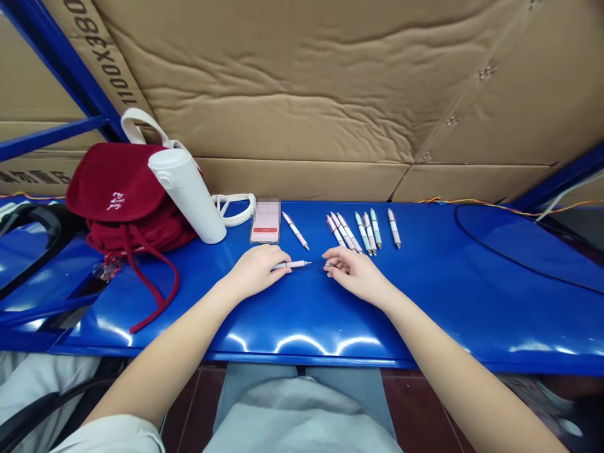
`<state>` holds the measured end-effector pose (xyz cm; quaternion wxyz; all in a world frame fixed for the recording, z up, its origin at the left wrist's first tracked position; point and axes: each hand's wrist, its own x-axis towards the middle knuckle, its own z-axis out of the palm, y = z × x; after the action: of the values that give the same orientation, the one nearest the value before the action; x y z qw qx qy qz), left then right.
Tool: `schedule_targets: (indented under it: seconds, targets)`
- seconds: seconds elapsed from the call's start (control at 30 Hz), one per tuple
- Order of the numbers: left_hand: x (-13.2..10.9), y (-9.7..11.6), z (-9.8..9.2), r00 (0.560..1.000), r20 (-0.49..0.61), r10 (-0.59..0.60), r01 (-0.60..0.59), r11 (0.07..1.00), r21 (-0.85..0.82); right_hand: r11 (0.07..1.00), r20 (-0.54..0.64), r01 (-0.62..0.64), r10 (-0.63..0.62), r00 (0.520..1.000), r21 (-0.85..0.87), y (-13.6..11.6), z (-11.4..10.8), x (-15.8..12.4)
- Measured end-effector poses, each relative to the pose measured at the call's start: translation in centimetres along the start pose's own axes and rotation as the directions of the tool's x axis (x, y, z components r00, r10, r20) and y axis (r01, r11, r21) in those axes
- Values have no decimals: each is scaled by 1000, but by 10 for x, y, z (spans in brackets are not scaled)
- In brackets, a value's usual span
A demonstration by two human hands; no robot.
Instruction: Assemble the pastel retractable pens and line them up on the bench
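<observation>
My left hand (257,269) rests on the blue table (425,302) with its fingers closed round a pale pink pen (295,265) whose tip points right. My right hand (353,272) lies just right of that tip, fingers pinched on a tiny part I cannot make out. Beyond the hands a single pen (295,230) lies beside a phone (265,221). Further right several pink and green pens (363,231) lie in a row.
A dark red drawstring bag (120,201) sits at the left with a white bottle (189,195) leaning on it. Cardboard sheets (306,94) form the back wall. Blue shelf beams (56,56) and thin wires (495,204) run along the table's far edge.
</observation>
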<state>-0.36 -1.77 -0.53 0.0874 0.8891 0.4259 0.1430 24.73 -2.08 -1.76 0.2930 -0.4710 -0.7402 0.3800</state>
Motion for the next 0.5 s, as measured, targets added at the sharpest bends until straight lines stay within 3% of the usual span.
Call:
schedule_targets:
  seconds: [0.13,0.27,0.5]
  targets:
    - [0,0,0,1000,-7,4,-4,1000,-7,996,-35,-34,31,999,-80,3,1,2]
    - [0,1,-1,1000,-2,10,-10,1000,-7,977,-83,38,-56,995,-210,0,0,2]
    - [-1,1,0,999,-34,16,-16,1000,1,942,-17,109,-121,993,-317,-6,8,1]
